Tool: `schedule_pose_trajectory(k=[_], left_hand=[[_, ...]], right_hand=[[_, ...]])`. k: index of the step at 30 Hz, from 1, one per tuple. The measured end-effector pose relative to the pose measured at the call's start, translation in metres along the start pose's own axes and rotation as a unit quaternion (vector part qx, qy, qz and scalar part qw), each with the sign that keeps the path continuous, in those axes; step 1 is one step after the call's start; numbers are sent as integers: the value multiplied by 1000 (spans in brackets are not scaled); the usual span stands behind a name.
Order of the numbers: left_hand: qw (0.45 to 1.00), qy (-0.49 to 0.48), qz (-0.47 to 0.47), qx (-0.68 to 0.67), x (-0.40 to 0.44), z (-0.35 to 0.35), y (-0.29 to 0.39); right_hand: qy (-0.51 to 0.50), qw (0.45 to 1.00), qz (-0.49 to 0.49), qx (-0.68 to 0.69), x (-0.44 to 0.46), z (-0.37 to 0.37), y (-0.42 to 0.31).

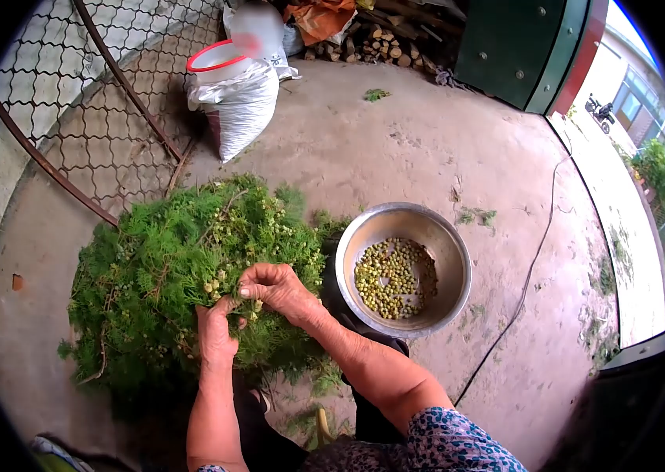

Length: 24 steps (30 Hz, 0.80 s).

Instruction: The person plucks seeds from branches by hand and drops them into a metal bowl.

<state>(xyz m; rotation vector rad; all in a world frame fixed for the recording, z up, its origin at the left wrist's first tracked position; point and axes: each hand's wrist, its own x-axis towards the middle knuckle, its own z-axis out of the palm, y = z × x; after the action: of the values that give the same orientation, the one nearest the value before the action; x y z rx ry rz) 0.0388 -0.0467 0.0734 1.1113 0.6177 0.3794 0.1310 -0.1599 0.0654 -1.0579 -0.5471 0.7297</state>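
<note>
A large heap of cut evergreen branches (151, 259), with flat feathery leaves and small pale-green cones, lies in front of me on the left. Over its near right part, my left hand (216, 334) pinches a cone-bearing sprig (234, 309). My right hand (281, 295) is closed just above, thumb and forefinger together close to the left fingertips. Whatever sits between those right fingers is too small to make out. To the right of the heap stands a wide metal basin (458, 244), its bottom partly covered with small green-yellow cones (391, 279).
Behind the heap are a white woven sack (250, 110) with a red-rimmed tub (218, 57) on top and a wire-mesh panel (73, 126). Stacked firewood (383, 47) lies near a green door (509, 51). A thin cable (533, 267) crosses the concrete floor (395, 165) at right.
</note>
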Motion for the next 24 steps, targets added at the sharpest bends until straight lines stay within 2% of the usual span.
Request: schedule_pose_trajectory(k=[3,5,7,10,12,13,15,16,17,19,20,21,22,23,24], left_hand=[[1000,13,-10,-20,11,-13,-8],[999,-9,-4,-51,14,-20,-14],[999,18,18,-44,10,-22,-15],[995,78,50,-19,7,-16,-18],[984,100,147,16,6,-19,-26],[979,114,172,2,8,-19,-31],[973,110,193,55,7,-18,-29],[968,146,161,126,5,-16,-25],[968,148,159,126,7,-17,-27],[978,141,154,24,14,-17,-30],[964,172,181,-88,13,1,-23],[964,174,180,-87,16,-7,-24],[981,166,65,-84,19,-18,-25],[983,156,-51,-80,21,-25,-26],[984,130,-47,-116,22,-26,-29]], right_hand=[[10,1000,-11,-13,8,7,12],[15,1000,15,-19,12,17,7],[27,998,45,-20,12,25,9],[94,995,10,-25,17,33,38],[124,991,17,-53,15,36,46],[155,984,21,-79,15,40,46],[172,984,15,-43,17,46,42],[184,980,23,-71,20,44,44],[197,975,32,-98,22,44,46],[193,979,40,-48,23,45,47],[187,980,41,49,25,45,48],[179,972,42,145,25,45,49],[157,964,79,197,26,41,44],[177,939,132,264,27,44,36],[154,943,133,261,30,39,34]])
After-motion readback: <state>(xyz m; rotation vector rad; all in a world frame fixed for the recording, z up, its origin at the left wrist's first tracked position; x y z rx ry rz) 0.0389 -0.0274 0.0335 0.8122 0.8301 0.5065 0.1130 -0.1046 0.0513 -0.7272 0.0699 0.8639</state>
